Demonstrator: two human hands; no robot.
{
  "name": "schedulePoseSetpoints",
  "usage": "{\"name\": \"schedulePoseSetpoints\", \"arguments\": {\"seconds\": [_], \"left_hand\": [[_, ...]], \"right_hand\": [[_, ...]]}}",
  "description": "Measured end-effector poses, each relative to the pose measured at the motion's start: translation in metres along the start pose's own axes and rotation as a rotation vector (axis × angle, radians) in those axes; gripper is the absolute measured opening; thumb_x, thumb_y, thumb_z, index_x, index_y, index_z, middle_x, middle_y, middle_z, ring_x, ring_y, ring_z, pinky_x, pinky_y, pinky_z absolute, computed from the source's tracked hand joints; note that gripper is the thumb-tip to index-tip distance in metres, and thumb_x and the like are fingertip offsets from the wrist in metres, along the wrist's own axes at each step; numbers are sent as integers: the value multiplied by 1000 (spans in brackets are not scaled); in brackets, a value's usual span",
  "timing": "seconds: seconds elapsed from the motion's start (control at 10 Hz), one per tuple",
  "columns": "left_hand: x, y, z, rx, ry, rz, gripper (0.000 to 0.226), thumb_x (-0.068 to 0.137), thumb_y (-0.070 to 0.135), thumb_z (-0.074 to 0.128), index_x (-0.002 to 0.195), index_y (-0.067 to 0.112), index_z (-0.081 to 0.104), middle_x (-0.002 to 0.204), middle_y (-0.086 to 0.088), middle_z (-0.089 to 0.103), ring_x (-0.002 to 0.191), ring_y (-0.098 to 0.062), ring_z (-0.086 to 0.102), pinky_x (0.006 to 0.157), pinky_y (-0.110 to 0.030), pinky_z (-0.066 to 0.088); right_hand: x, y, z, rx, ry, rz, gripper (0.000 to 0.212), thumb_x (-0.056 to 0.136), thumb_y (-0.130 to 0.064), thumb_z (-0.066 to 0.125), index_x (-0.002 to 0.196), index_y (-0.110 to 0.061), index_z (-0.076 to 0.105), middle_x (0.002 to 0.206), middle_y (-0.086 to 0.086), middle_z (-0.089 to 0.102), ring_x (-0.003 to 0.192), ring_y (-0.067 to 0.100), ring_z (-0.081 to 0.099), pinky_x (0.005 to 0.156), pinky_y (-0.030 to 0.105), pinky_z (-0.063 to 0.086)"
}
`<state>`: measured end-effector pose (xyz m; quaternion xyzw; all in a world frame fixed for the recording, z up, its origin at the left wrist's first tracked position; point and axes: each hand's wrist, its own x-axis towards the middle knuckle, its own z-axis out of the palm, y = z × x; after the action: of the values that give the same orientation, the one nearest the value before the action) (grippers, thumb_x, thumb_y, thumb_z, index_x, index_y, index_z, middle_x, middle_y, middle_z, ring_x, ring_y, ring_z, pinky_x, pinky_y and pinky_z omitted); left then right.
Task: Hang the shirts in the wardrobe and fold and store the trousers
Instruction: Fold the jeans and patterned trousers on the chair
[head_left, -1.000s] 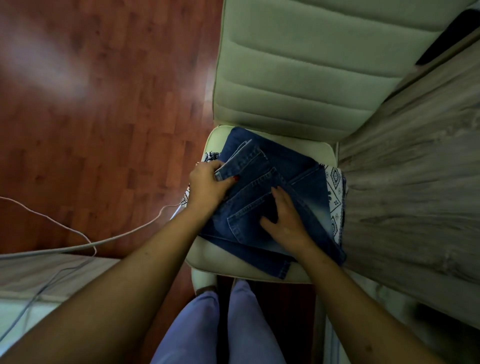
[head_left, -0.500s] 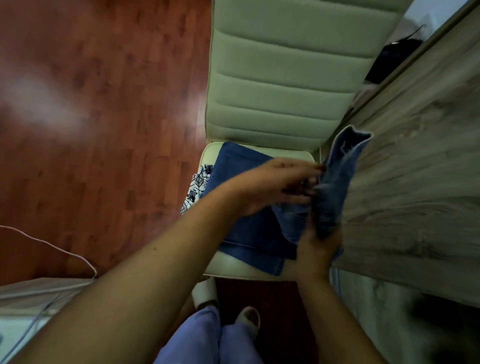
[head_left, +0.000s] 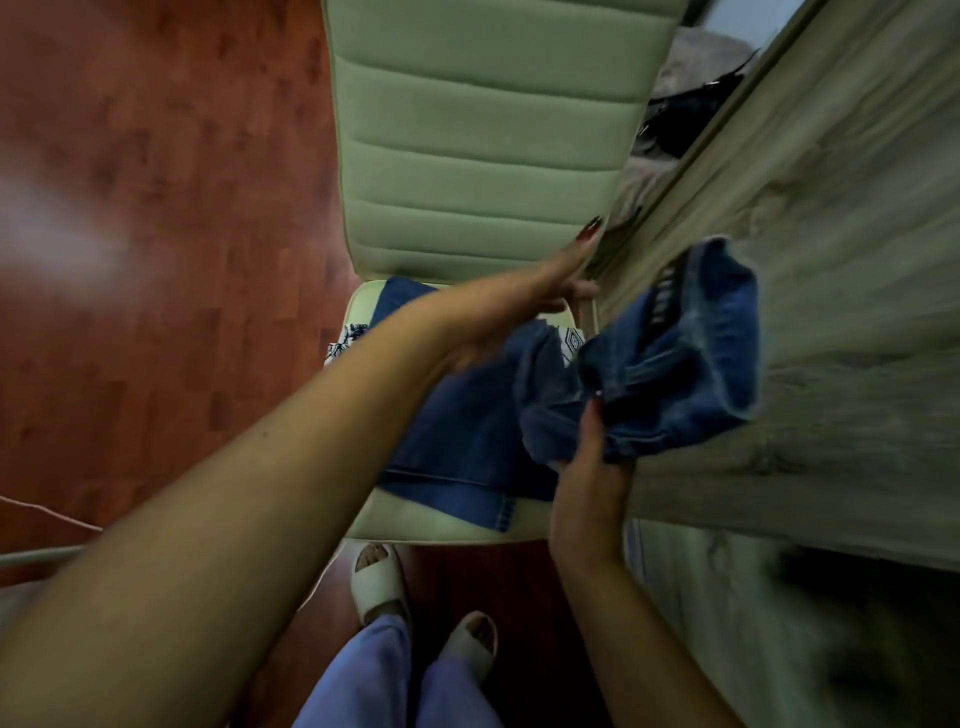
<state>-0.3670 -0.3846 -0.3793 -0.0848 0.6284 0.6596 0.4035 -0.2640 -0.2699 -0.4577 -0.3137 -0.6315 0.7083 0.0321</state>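
Note:
A folded pair of blue jeans (head_left: 675, 364) hangs lifted to the right of the chair, against the grey wood wardrobe door (head_left: 857, 260). My right hand (head_left: 592, 467) is shut on their lower edge. My left hand (head_left: 524, 306) reaches across above the chair seat with fingers spread, its fingertips at the edge of the wardrobe door; it holds nothing. A second pair of blue jeans (head_left: 467, 431) lies flat on the pale green chair seat (head_left: 441, 525). Under it a white cloth with a dark pattern (head_left: 345, 340) sticks out at the left and right.
The chair's padded backrest (head_left: 483, 135) stands behind the seat. Red-brown wood floor (head_left: 156, 234) lies to the left. A white cable (head_left: 47, 512) runs along the lower left. My feet in pale sandals (head_left: 379, 582) stand in front of the chair. Dark items (head_left: 680, 119) show behind the door.
My right hand lifted the folded jeans off the chair toward the wardrobe door. My left hand let go of them and now reaches to the door's edge.

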Motion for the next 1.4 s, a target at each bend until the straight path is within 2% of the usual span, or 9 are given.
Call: {"name": "schedulePoseSetpoints", "arguments": {"seconds": [0.2,0.4,0.6,0.7,0.8,1.0,1.1,1.2,1.4], "left_hand": [[11,28,11,595,59,-77,63,73,66,63,117,22,54,126,-2,55,114,-25,55,95,-45,49],[25,9,-19,1113,326,-39,35,84,11,63,119,6,59,120,-16,62,110,-30,59,76,-28,42],[5,17,-58,1145,136,460,36,69,-8,57,98,9,69,88,-1,70,85,-9,60,65,-15,39],[-2,32,-55,1233,70,661,44,66,-7,51,99,15,70,88,6,69,81,3,54,68,-8,37],[-8,51,-43,1274,112,908,38,69,1,49,95,16,71,92,3,72,86,-10,64,78,-28,48],[-1,40,-47,871,507,1154,35,77,2,60,111,10,65,114,-3,66,112,-18,59,96,-30,46],[10,11,-62,499,704,965,39,83,7,63,121,6,57,123,-3,59,116,-13,53,97,-20,42],[19,-25,-72,-114,605,444,31,95,20,55,123,9,54,121,0,58,109,-10,53,85,-26,46],[14,-2,-57,-372,231,231,33,100,42,36,114,20,56,126,-8,59,114,-19,57,97,-38,47]], "right_hand": [[-8,45,23,-303,-299,-155,35,92,-14,56,125,-8,49,119,-11,54,118,4,53,88,3,40],[4,66,24,-598,-658,-334,78,85,-36,61,148,-14,22,154,4,28,142,11,28,116,26,26],[52,31,-23,-560,-221,-516,77,70,-28,78,132,-10,35,135,13,38,123,22,44,99,46,45],[71,-2,-23,-588,-173,-618,84,66,-30,81,131,-7,33,131,12,41,121,23,45,101,41,43],[80,-49,-14,-588,-387,-649,64,72,-32,74,125,-9,48,114,-1,59,106,2,57,87,16,45],[64,-83,-10,-435,-201,-584,3,90,-15,60,90,-12,60,79,4,63,64,-14,57,58,7,43],[64,-95,-16,-286,-26,-547,5,90,-16,60,94,-19,60,84,-8,63,69,-17,59,63,6,45],[68,-105,-33,-148,142,-597,24,86,-24,62,108,-15,64,101,-4,68,90,-4,66,81,20,53],[145,-133,-166,-239,109,-620,31,87,-16,61,118,-11,61,115,2,66,105,0,63,91,22,51]]}}
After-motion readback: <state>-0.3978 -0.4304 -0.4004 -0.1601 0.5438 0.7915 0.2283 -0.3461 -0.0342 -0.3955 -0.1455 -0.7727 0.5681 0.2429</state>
